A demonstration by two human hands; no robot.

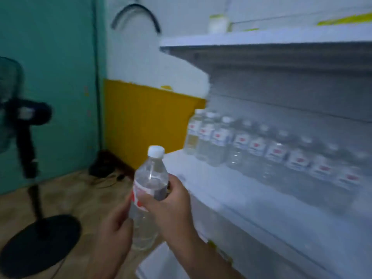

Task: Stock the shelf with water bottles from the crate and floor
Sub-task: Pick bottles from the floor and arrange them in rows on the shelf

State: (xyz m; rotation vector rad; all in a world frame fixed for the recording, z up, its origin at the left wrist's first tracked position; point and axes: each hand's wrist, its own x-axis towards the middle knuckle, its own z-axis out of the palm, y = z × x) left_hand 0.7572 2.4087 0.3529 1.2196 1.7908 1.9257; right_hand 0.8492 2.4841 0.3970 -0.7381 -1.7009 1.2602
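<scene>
On the shelf (201, 178), one bottle row (261, 150) stands stocked; both hands, left (115, 228) and right (169, 202), grasp another water bottle (150, 188), not yet placed.

Both hands are raised close together, forearms angled up. The right hand (171, 202) curls higher, thumb forward; the left hand (115, 228) curls just below.

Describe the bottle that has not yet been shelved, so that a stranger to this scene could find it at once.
Start at the white shelf with its row of bottles. Just left of its front edge, both hands, left and right, hold one bottle. It alone is off the shelf.
</scene>
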